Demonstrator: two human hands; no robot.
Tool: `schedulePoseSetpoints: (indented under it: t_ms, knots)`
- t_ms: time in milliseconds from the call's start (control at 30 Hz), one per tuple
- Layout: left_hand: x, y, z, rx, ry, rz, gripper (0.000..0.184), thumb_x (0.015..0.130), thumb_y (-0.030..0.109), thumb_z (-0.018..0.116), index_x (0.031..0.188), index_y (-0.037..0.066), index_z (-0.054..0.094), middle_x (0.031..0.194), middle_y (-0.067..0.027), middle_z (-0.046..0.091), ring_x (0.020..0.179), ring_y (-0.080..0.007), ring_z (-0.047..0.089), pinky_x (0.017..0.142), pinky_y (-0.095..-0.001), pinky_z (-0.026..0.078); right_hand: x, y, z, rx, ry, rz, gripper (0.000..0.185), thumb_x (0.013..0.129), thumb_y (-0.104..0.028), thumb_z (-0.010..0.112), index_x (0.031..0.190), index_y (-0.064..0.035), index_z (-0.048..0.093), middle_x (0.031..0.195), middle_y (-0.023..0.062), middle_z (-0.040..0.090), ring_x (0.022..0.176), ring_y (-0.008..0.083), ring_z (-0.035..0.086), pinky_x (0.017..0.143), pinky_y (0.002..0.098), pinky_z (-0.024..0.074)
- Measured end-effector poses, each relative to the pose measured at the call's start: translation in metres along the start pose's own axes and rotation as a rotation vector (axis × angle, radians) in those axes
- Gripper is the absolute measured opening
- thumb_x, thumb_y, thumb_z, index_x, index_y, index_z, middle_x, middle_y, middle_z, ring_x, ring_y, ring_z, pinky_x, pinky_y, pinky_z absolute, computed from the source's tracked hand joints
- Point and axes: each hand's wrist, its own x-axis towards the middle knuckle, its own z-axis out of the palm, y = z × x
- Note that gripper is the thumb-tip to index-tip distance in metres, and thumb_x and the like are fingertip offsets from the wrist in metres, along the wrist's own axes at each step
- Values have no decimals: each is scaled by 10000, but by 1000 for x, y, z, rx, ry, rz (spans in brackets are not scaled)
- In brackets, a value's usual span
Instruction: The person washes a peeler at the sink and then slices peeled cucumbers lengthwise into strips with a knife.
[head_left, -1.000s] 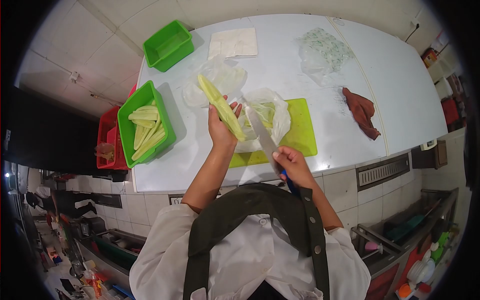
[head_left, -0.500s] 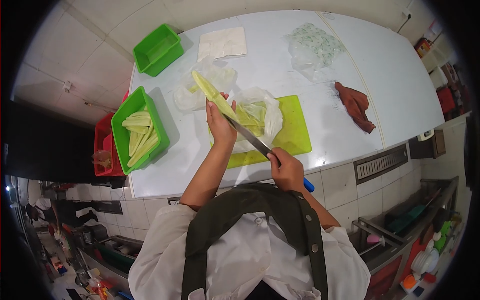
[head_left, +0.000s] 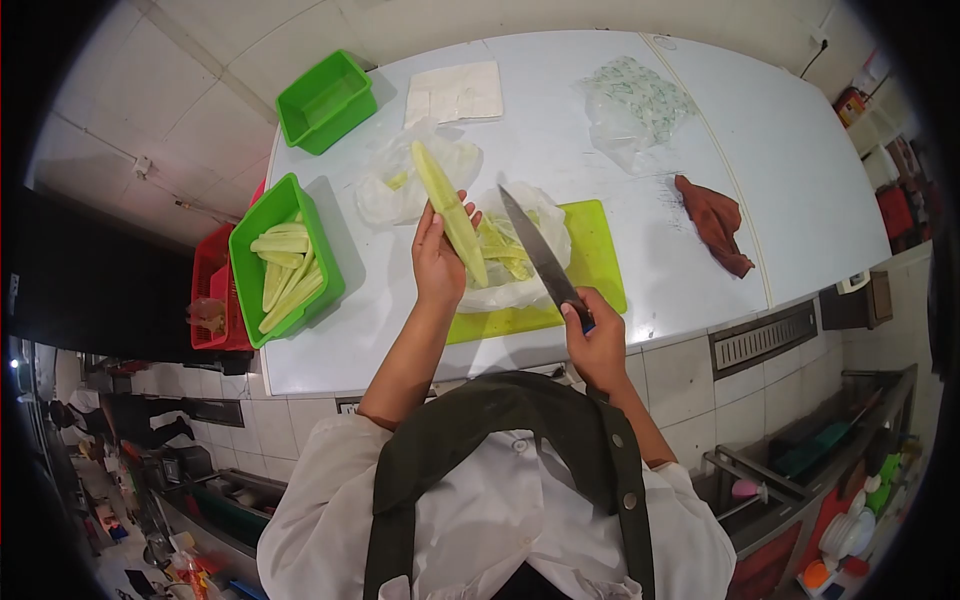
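Observation:
My left hand [head_left: 440, 262] is wrapped round a long, pale green peeled cucumber [head_left: 447, 205], tilted with its far end up and to the left. In my right hand [head_left: 597, 335] is a large kitchen knife [head_left: 540, 247], gripped by its handle, most of which my fingers hide. The blade points away from me, apart from the cucumber. Beneath them, a clear plastic bag [head_left: 553, 225] with green peelings [head_left: 505, 250] inside lies on a lime-green cutting board [head_left: 597, 262].
At the left stands a green basket [head_left: 333, 250] of peeled cucumbers [head_left: 288, 270], beside a red basket [head_left: 212, 335]. Another green basket [head_left: 322, 100], a white cloth [head_left: 455, 92] and a second plastic bag [head_left: 375, 195] lie farther back. A printed bag [head_left: 635, 110] and brown cloth [head_left: 712, 222] are at right.
The knife has come away from the cucumber, its blade swinging right and pointing more straight ahead. My right hand has shifted slightly right; the cucumber now stands steeper in my left hand.

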Motion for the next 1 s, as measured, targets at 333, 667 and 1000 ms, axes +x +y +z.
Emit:
schedulePoseSetpoints:
  t_ms: [333,667,1000]
  knots:
    - [-19,25,16,157,-113,41,601,835,0,511,1369,43,240,1285,-132,400,1151,-308,473,909,-456,450,8,-28,6,-143,-3,-167,142,810,-60,563,949,-41,586,796,100,589,661,286,575,558,327,436]
    - [-24,30,3,393,-275,134,706,794,-55,510,1404,58,174,1220,-141,444,1134,-330,485,915,-438,450,12,-65,-20,-366,6,-273,88,811,-83,569,897,-85,589,732,67,562,595,270,557,514,351,419]
    - [-27,32,5,413,-261,110,711,801,-50,530,1404,40,164,1205,-141,469,1102,-308,505,892,-417,458,13,-69,-19,-370,-27,-307,121,796,-68,571,915,-84,579,741,70,561,610,281,562,521,365,427]
